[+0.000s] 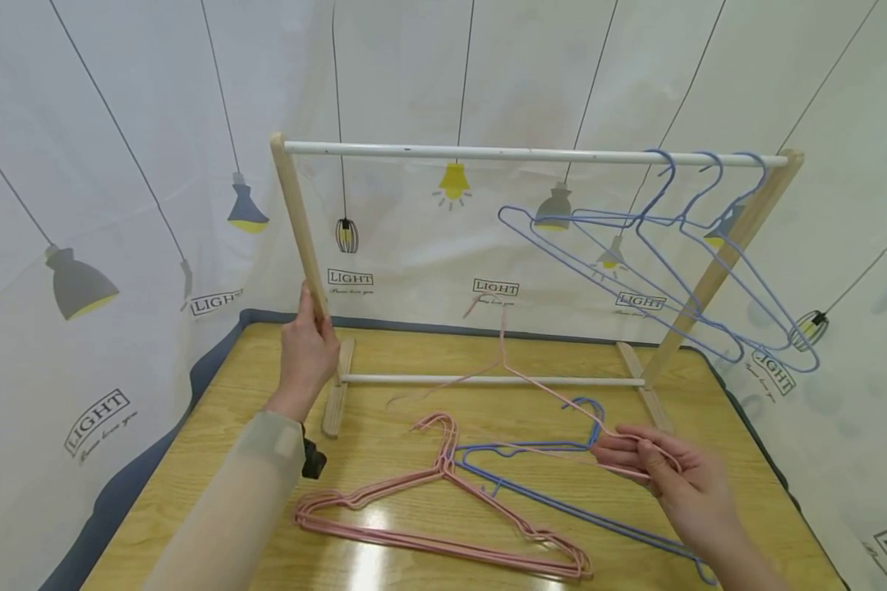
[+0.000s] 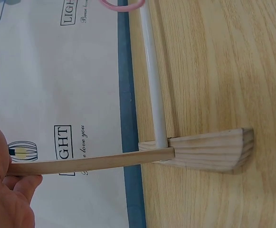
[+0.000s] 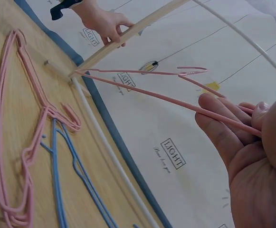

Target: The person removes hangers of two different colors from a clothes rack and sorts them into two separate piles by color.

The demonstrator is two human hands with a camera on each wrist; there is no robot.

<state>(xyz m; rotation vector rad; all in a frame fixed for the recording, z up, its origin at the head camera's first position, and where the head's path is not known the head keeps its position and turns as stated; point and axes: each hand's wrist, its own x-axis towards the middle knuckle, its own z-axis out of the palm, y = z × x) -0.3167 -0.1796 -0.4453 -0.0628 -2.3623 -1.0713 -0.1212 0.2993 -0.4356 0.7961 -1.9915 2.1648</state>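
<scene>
My left hand [image 1: 309,349] grips the left wooden post [image 1: 296,213] of a small garment rack, about midway up; the left wrist view shows fingers round the post. With my right hand [image 1: 683,480] I hold a pink clothes hanger [image 1: 554,387] by one end, thumb over the wire. Its hook points up and away, below the white top rail [image 1: 443,152]. Several pink hangers [image 1: 443,474] lie stacked on the table under it. Blue hangers [image 1: 562,501] lie partly beneath that stack, to its right. From the right end of the rail hang three blue hangers [image 1: 639,222].
The rack stands on wooden feet [image 1: 337,402] joined by a white lower bar [image 1: 429,379]. A wood-grain table [image 1: 199,492] carries everything. Behind and at both sides hangs a white sheet [image 1: 406,82] printed with lamps. A dark blue edge [image 1: 214,369] runs along the table's back.
</scene>
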